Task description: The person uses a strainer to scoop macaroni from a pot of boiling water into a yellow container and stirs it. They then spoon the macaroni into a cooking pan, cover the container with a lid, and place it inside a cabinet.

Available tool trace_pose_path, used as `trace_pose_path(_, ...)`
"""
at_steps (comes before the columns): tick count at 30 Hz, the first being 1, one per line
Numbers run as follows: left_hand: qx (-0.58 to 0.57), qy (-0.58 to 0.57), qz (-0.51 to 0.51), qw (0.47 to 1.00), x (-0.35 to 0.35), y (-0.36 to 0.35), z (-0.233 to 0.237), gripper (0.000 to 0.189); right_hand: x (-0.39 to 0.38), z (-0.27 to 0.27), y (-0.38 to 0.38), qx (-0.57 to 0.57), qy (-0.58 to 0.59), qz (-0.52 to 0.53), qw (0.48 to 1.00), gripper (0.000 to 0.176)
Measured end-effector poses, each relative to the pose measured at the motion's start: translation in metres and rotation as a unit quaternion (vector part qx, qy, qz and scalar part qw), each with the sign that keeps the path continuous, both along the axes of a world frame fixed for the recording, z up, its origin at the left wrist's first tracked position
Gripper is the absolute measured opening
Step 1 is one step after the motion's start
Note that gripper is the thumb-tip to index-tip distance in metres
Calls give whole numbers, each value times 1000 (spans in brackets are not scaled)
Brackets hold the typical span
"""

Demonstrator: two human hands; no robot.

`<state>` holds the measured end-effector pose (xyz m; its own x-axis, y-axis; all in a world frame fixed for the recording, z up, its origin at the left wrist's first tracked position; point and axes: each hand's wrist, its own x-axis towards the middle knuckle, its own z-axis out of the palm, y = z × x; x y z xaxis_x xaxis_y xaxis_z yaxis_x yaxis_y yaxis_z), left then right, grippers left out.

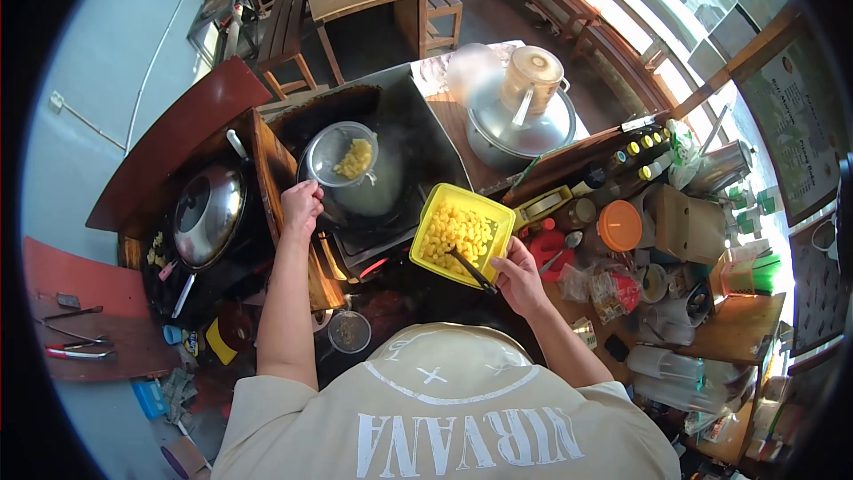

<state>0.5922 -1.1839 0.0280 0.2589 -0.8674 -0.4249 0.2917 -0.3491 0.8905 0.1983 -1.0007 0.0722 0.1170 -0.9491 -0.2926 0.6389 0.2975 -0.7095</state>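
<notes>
My left hand (302, 206) is closed around the handle of a mesh strainer (327, 138). Yellow pieces like macaroni (354, 158) lie in the strainer, which is over a dark wok (373, 200) with cloudy, steaming liquid. In my right hand (520, 277) is the rim of a square yellow plastic container (418, 253), tilted slightly. More macaroni-like pieces (455, 229) fill much of it. A black-handled utensil (471, 268) leans in the container beside my right fingers; its far end is hidden among the pieces.
A lidded wok (209, 213) stands on the left. Beyond the stove, a large lidded pot (524, 129) has a smaller pot on top. Bottles, an orange-lidded tub (619, 226) and bags crowd the right counter. A small strainer (349, 332) sits near my body.
</notes>
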Motion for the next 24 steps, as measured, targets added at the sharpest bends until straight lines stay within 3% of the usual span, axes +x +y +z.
trace_pose_path(5, 6, -11, -30, 999, 6, 5, -3, 13, 13, -7, -5, -32, -33, -56, 997, 17)
trace_pose_path(11, 1, -19, -42, 999, 9, 11, -1, 13, 33, -5, -12, -39, -25, -33, 998, 16)
trace_pose_path(14, -2, 7, 9, 1000, 14, 11, -2, 14, 38, -5, -11, -46, -26, -15, 998, 16)
trace_pose_path(17, 7, -31, -42, 999, 7, 16, 4, 13, 41, -6, -12, -50, -31, -18, 998, 17)
trace_pose_path(24, -7, -36, 4, 999, 10, 19, 2, 15, 44, -6, -10, -42, -25, -23, 999, 16)
